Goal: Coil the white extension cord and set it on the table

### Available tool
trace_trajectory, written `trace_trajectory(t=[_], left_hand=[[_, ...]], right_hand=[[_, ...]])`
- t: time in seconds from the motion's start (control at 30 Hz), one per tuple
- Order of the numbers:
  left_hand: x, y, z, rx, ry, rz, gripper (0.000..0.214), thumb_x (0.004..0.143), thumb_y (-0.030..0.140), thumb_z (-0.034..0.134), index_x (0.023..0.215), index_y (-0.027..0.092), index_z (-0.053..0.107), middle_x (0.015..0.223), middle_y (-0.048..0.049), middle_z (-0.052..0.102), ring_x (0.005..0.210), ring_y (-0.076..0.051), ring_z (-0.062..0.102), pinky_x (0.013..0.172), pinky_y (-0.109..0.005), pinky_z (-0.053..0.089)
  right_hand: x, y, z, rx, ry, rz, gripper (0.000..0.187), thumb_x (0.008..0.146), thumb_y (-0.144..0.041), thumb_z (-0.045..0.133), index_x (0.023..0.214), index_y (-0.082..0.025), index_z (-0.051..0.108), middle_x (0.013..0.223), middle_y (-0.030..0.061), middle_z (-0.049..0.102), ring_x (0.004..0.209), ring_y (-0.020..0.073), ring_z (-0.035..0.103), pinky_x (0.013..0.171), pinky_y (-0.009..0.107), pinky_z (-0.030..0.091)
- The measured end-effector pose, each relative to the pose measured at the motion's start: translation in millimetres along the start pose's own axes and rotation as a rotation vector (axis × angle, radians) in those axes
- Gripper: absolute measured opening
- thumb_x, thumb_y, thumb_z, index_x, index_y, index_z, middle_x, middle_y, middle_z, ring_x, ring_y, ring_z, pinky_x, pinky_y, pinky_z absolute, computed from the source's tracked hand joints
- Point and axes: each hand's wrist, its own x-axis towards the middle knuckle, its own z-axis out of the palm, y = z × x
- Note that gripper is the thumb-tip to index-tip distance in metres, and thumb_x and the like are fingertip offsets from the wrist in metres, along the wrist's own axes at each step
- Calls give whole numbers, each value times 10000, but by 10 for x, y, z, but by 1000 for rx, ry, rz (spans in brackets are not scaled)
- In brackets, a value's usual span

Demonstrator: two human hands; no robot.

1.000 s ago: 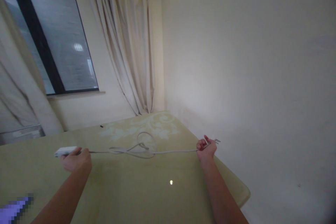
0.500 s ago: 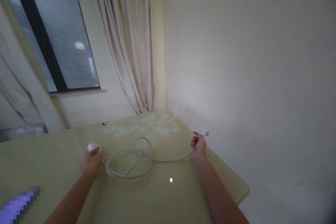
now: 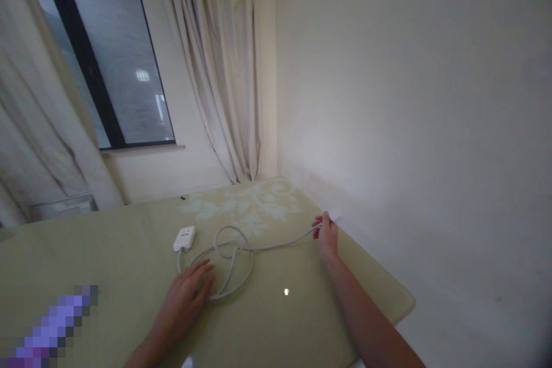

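Observation:
A white power strip [image 3: 184, 238] lies on the pale green table [image 3: 107, 259], apart from my hands. Its white cord [image 3: 241, 250] runs right in a loose knotted loop. My left hand [image 3: 190, 293] lies flat with fingers stretched out, resting on the table at the near side of the loop and touching the cord. My right hand [image 3: 326, 234] is closed on the white plug [image 3: 335, 215] at the cord's far end, near the table's right edge.
The table has a floral pattern [image 3: 245, 207] at the back and a rounded right corner [image 3: 403, 305]. A white wall stands close on the right. Cream curtains [image 3: 215, 69] and a dark-framed window [image 3: 116, 69] are behind. A blurred purple patch [image 3: 47, 328] sits bottom left.
My left hand let go of the power strip, which now lies on the table, and moved down onto the cord loop. The stretched cord went slack. My right hand still holds the plug.

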Motion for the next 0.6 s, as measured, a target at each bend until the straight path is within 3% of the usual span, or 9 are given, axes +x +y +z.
trace_trajectory(t=[0.1, 0.23, 0.43, 0.6], left_hand=[[-162, 38, -47, 71, -107, -25, 562, 975, 547, 416, 1352, 216, 669, 1489, -102, 606, 1387, -303, 549, 1215, -522, 367], [-206, -66, -133, 96, -185, 18, 707, 908, 647, 533, 1472, 224, 579, 1568, -88, 523, 1457, -315, 470, 1245, -506, 323], [-105, -143, -94, 48, -173, -5, 643, 909, 608, 539, 1406, 210, 629, 1536, -86, 562, 1427, -296, 510, 1227, -473, 366], [-9, -187, -12, -10, -150, -5, 662, 893, 603, 550, 1413, 197, 602, 1558, -109, 534, 1455, -298, 474, 1235, -470, 344]], right_hand=[[-34, 2, 60, 84, 57, 25, 479, 819, -635, 680, 747, -168, 601, 595, 13, 680, 442, 123, 597, 461, 235, 491], [-74, -96, 122, 152, 70, -38, 438, 830, -575, 709, 738, -160, 605, 670, 20, 716, 527, 110, 653, 565, 225, 572], [-79, -442, 21, 189, 94, -110, 455, 855, -589, 694, 762, -152, 612, 684, 29, 724, 532, 112, 654, 551, 235, 575], [-103, -756, -147, 39, 60, -253, 536, 814, -666, 693, 815, -132, 653, 690, 43, 712, 479, 107, 582, 471, 237, 488]])
